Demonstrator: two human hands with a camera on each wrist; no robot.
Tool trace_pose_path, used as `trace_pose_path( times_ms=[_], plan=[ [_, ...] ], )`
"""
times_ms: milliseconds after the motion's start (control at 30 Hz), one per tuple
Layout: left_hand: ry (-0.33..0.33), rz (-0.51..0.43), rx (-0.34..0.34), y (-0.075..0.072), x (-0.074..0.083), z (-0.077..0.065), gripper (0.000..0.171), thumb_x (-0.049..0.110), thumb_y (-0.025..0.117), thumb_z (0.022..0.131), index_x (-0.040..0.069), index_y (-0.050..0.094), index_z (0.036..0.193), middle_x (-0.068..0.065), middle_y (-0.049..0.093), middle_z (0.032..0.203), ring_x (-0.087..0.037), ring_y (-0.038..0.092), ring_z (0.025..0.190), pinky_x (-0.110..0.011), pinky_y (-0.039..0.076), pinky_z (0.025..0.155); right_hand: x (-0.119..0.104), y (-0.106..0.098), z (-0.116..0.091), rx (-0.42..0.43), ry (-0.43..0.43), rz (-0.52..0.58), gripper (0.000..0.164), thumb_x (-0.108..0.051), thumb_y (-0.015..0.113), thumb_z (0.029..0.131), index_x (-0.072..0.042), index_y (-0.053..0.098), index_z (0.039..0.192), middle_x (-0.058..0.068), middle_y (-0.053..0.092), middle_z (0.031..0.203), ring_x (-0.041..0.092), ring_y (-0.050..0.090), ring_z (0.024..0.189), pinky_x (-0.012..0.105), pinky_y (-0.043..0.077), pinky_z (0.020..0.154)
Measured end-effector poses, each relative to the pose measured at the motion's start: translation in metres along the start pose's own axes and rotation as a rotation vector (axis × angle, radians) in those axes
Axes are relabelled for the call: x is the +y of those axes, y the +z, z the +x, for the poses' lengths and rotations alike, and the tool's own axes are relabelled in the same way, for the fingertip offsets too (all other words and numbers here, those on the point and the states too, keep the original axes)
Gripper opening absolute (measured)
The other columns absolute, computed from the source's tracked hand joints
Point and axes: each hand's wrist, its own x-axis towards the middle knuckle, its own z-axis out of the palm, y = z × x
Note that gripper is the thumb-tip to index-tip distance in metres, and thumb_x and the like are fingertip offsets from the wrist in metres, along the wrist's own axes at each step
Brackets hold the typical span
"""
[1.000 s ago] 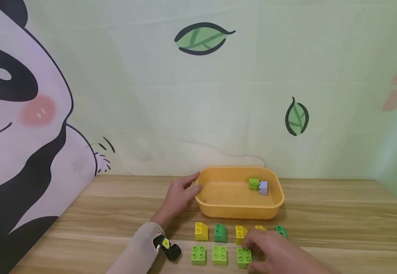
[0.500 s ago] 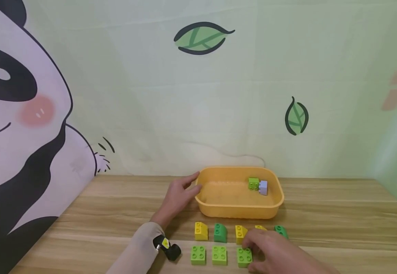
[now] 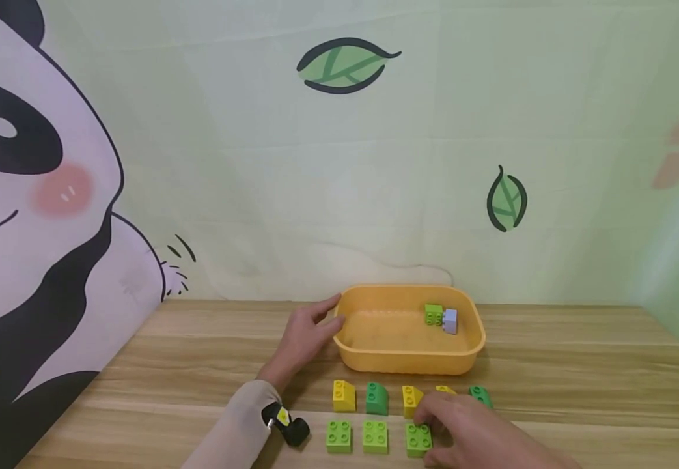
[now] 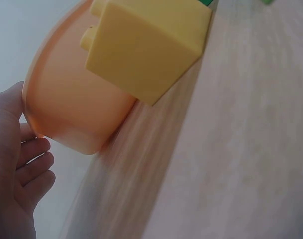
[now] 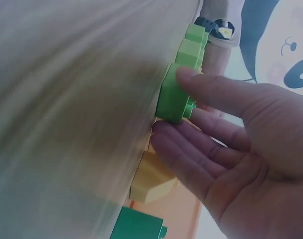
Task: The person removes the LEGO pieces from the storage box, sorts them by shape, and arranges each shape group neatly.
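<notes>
My left hand (image 3: 306,339) holds the left end of an orange-yellow plastic bin (image 3: 403,361), with the thumb at its rim. In the bin lie a light green toy brick (image 3: 434,314) and a pale lavender brick (image 3: 450,321), side by side. At the front, my right hand (image 3: 468,426) pinches a light green building brick (image 3: 418,441) at the right end of the near row. The right wrist view shows the thumb on that brick (image 5: 171,94), which sits on the table. To its left stand two matching light green bricks (image 3: 340,436).
Behind the near row is a row of sloped bricks: a yellow one (image 3: 344,396), a dark green one (image 3: 377,398), another yellow one (image 3: 411,400), and more partly hidden by my right hand. The wood-grain table (image 3: 579,365) meets a printed cloth backdrop (image 3: 245,195).
The light green brick at my right fingers has shifted very slightly. Both hands and the bin are otherwise where they were.
</notes>
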Motion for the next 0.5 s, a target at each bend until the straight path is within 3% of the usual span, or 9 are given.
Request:
trace_pose_path(
  times_ms=[167, 367, 500],
  plan=[
    [0.004, 0.009, 0.005, 0.0, -0.001, 0.0, 0.05, 0.02, 0.071, 0.098, 0.005, 0.065, 0.145, -0.009, 0.062, 0.148, -0.035, 0.06, 0.135, -0.047, 0.05, 0.112, -0.001, -0.004, -0.004, 0.004, -0.028, -0.007, 0.028, -0.021, 0.085, 0.091, -0.02, 0.071, 0.115, -0.009, 0.067, 0.104, 0.02, 0.058, 0.092, 0.041, 0.057, 0.086],
    [0.017, 0.01, 0.007, 0.0, -0.003, 0.001, 0.049, 0.019, 0.071, 0.098, 0.004, 0.065, 0.144, -0.01, 0.063, 0.147, -0.035, 0.06, 0.134, -0.048, 0.05, 0.111, 0.002, -0.011, -0.013, 0.022, -0.152, 0.004, 0.026, -0.022, 0.082, 0.096, -0.02, 0.069, 0.118, -0.01, 0.067, 0.109, 0.016, 0.061, 0.094, 0.036, 0.059, 0.084],
    [0.018, 0.0, 0.005, 0.0, -0.003, 0.002, 0.049, 0.02, 0.072, 0.098, 0.004, 0.065, 0.145, -0.01, 0.063, 0.147, -0.036, 0.06, 0.134, -0.048, 0.05, 0.111, 0.002, -0.018, -0.013, 0.109, -0.284, -0.085, 0.029, -0.023, 0.084, 0.094, -0.017, 0.069, 0.118, -0.009, 0.069, 0.111, 0.014, 0.065, 0.097, 0.036, 0.062, 0.086]
  ],
)
